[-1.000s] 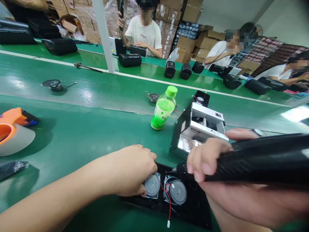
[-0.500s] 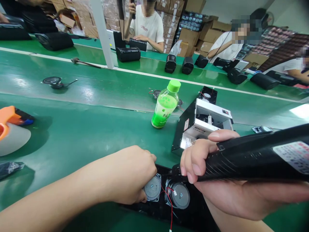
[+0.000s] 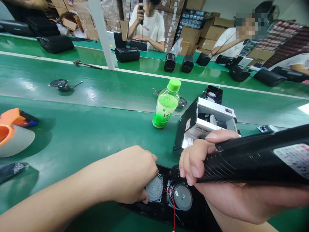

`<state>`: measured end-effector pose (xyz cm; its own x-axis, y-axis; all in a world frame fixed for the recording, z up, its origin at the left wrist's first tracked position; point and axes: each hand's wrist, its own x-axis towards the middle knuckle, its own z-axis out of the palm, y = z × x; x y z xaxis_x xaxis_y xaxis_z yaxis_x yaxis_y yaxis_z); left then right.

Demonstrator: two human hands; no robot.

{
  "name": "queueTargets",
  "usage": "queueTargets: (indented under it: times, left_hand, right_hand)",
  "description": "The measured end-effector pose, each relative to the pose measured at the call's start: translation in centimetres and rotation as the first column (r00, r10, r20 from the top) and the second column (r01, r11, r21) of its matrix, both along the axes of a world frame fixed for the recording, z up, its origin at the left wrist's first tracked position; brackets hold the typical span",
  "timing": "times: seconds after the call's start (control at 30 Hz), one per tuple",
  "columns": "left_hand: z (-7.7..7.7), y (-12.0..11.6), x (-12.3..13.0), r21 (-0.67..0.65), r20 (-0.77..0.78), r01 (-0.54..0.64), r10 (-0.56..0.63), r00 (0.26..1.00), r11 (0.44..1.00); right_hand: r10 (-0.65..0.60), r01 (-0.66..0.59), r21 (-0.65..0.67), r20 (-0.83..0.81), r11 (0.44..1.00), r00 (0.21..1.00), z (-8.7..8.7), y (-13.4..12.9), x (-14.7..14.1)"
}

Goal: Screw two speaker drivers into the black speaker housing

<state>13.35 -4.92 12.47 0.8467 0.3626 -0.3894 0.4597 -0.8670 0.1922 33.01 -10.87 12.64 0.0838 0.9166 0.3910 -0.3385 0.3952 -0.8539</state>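
My right hand [image 3: 217,170] is wrapped round a black electric screwdriver [image 3: 253,158], its tip pointing left over a black speaker housing [image 3: 200,209]. Two round grey speaker drivers lie in that housing, a left one [image 3: 154,189] and a right one [image 3: 182,196], with red wires [image 3: 174,209] between and over them. My left hand [image 3: 135,174] is closed at the left driver's edge, thumb below it; its fingertips are mostly hidden behind the hand, so what they pinch cannot be made out. The screwdriver's bit is hard to see against the dark housing.
A green bottle [image 3: 166,104] stands beyond my hands, left of a silver and black machine [image 3: 205,120]. An orange and white container [image 3: 14,135] is at the left. Loose speakers [image 3: 60,84] lie on the belt [image 3: 116,87]. Across it, people sit among black speaker boxes [image 3: 127,54].
Both hands keep nearly the same pose at the housing. The view has shifted slightly, and the loose speakers on the belt appear further right.
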Motion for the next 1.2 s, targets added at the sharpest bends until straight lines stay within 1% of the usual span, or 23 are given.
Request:
queueTargets:
  times: [0.17, 0.33, 0.57, 0.7, 0.87, 1.0, 1.1, 1.2]
  left_hand:
    - [-0.3, 0.1, -0.1, 0.009, 0.015, 0.015, -0.016, 1.000, 1.000]
    - [-0.6, 0.3, -0.3, -0.005, 0.060, 0.017, -0.017, 0.998, 1.000]
    - [-0.6, 0.6, -0.1, -0.008, 0.030, 0.026, -0.025, 0.999, 1.000]
    - [-0.5, 0.6, 0.0, -0.002, 0.019, 0.030, -0.030, 0.999, 1.000]
    - [-0.5, 0.6, -0.1, -0.017, 0.041, 0.013, -0.012, 0.999, 1.000]
    - [-0.5, 0.5, -0.2, -0.037, 0.031, 0.002, -0.001, 1.000, 0.999]
    - [-0.5, 0.5, -0.2, -0.037, 0.028, -0.013, 0.014, 1.000, 0.999]
    - [-0.5, 0.5, -0.2, -0.028, 0.039, -0.016, 0.017, 0.999, 0.999]
  right_hand:
    - [0.036, -0.035, -0.032, 0.015, 0.999, 0.999, -0.1, 0.3, -0.1]
    - [0.046, -0.045, -0.027, 0.036, 0.999, 0.998, -0.2, 0.5, -0.3]
    - [0.018, -0.017, -0.022, 0.051, 1.000, 0.999, -0.4, 0.4, -0.8]
    - [0.001, -0.002, 0.010, 0.070, 1.000, 0.998, -0.4, 0.4, -1.0]
    - [-0.006, 0.000, 0.067, 0.088, 0.998, 0.996, -0.7, 0.2, -1.2]
    - [0.086, -0.096, 0.087, 0.117, 0.992, 0.989, -1.1, 0.1, -0.9]
    - [0.159, -0.179, 0.124, 0.155, 0.976, 0.975, -1.4, 0.1, -0.8]
    - [0.192, -0.205, 0.131, 0.107, 0.970, 0.976, -1.7, 0.5, -1.1]
